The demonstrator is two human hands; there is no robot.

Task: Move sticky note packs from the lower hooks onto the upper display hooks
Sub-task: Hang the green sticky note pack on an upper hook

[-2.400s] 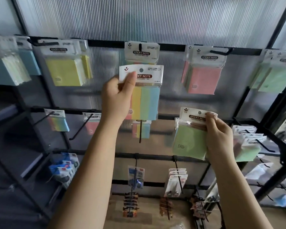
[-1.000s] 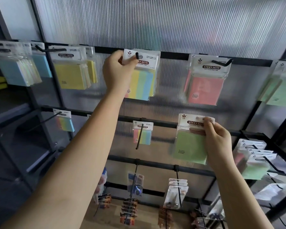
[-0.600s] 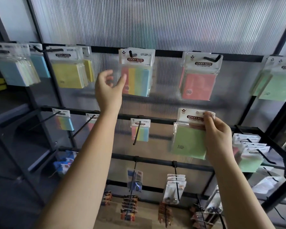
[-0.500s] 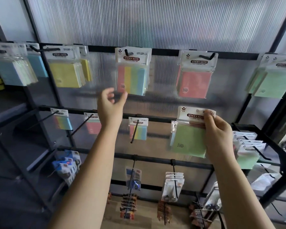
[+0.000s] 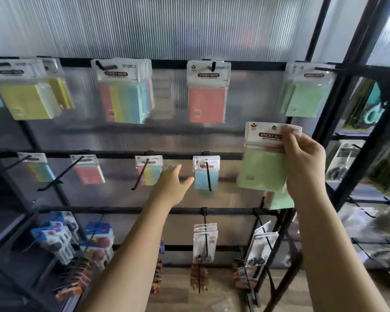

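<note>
My right hand [image 5: 304, 158] grips a green sticky note pack [image 5: 262, 167] by its white header card, held in the air below the upper row's green packs [image 5: 306, 95]. My left hand [image 5: 172, 188] is empty with fingers spread, between a striped pack [image 5: 151, 171] and a blue pack [image 5: 206, 174] on the lower hooks. On the upper hooks hang yellow packs [image 5: 25, 95], striped packs [image 5: 124, 97] and a pink pack [image 5: 207, 97]. Further left on the lower row hang another striped pack [image 5: 38, 168] and a pink pack [image 5: 88, 171].
Long black hooks [image 5: 140, 174] jut forward from the lower rail. Below hang scissors packs [image 5: 205, 242] and other small stationery [image 5: 56, 237]. A black frame post [image 5: 365, 154] stands to the right, with more shelving behind it.
My left hand let go of the striped pack on the upper hook and dropped to the lower row. My right hand has lifted the green pack a little; the view swung right.
</note>
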